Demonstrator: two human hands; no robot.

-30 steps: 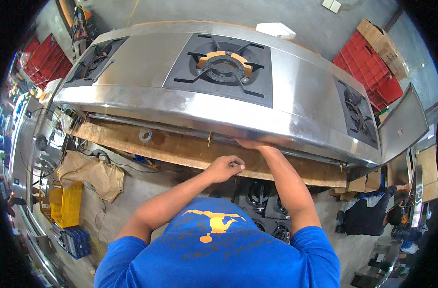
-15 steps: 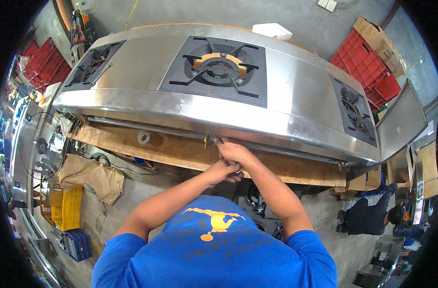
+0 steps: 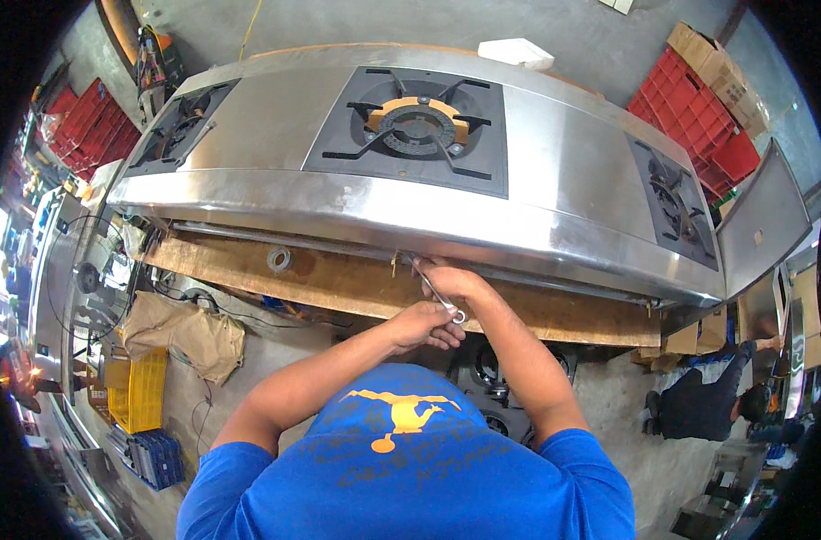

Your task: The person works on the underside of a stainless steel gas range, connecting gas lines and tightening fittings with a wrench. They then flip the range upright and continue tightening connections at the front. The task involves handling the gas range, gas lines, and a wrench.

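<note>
A metal wrench (image 3: 439, 297) slants down from beneath the stove's front edge, its ring end lowest. My left hand (image 3: 426, 326) is closed round the wrench near that ring. Higher up, the bent fingers of my right hand (image 3: 453, 281) close at the wrench's upper end, which they partly cover. Just left of them a small brass fitting (image 3: 395, 261) hangs at the pipe (image 3: 284, 240) running under the front edge. The steel stove (image 3: 338, 191) spans the bench, with a black burner (image 3: 418, 130) at its middle.
A tape roll (image 3: 279, 259) lies on the wooden bench top (image 3: 347, 283). Burner parts (image 3: 491, 382) sit on the floor below. Left are a brown cloth (image 3: 181, 333) and yellow crate (image 3: 139, 396); red crates (image 3: 685, 103) stand far right. A person (image 3: 699, 400) crouches at right.
My left hand has shifted slightly, and the wrench's shaft and ring now show between my hands. My right hand stays by the pipe. The whole view has moved a little.
</note>
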